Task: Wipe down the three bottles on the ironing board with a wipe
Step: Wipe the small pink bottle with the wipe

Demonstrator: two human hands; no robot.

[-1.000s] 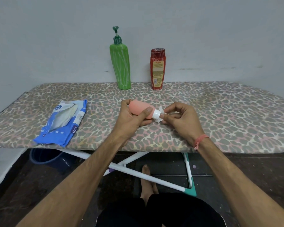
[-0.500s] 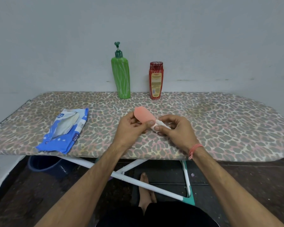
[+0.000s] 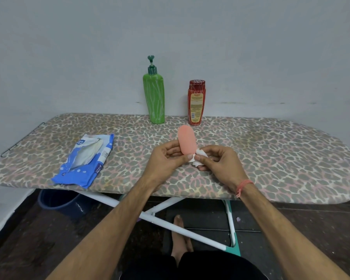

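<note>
We hold the pink bottle (image 3: pixel 186 141) base-up above the ironing board (image 3: pixel 271 150), in front of the red bottle (image 3: pixel 196 103). Our left hand (image 3: pixel 164 160) grips its lower body; our right hand (image 3: pixel 218 161) pinches the wipe (image 3: pixel 199 158) against its cap end. We judge this bottle's wiping to be in hand; next, work the wipe along its body. The green pump bottle (image 3: pixel 154 98) stands left of the red bottle. Their contents cannot be seen. The wipe pack (image 3: pixel 85 160), far left of the red bottle, lies open.

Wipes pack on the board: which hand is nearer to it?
Left. The left hand grips the pink bottle just right of the wipes pack; the right hand, pinching the wipe, lies beyond it, farther from the pack.
</note>
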